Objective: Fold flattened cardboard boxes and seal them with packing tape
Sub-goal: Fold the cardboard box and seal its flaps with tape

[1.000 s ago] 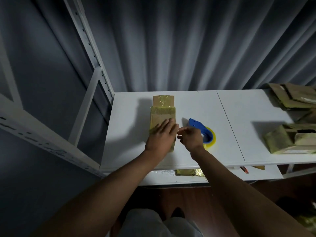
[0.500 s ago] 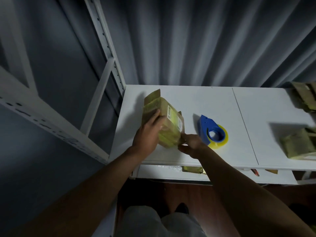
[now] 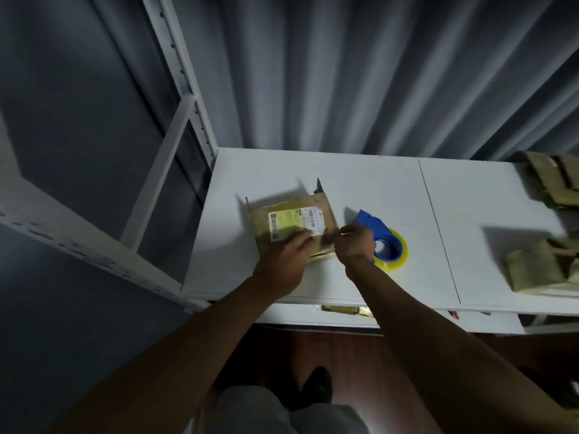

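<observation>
Your white table (image 3: pixel 360 183) carries the box (image 3: pixel 291 227) lying flat near its left end, label side up, with more cardboard (image 3: pixel 539 267) piled at the far right and a blue tape gun (image 3: pixel 380 238) just right of the box. Your left hand (image 3: pixel 286 258) lies on the near half of the box, its fingers (image 3: pixel 299 238) straight and flat on the label. Your right hand (image 3: pixel 354 242) sits at the box's near right corner, between box and tape gun, fingers pinched together there, though blur hides exactly what they pinch.
</observation>
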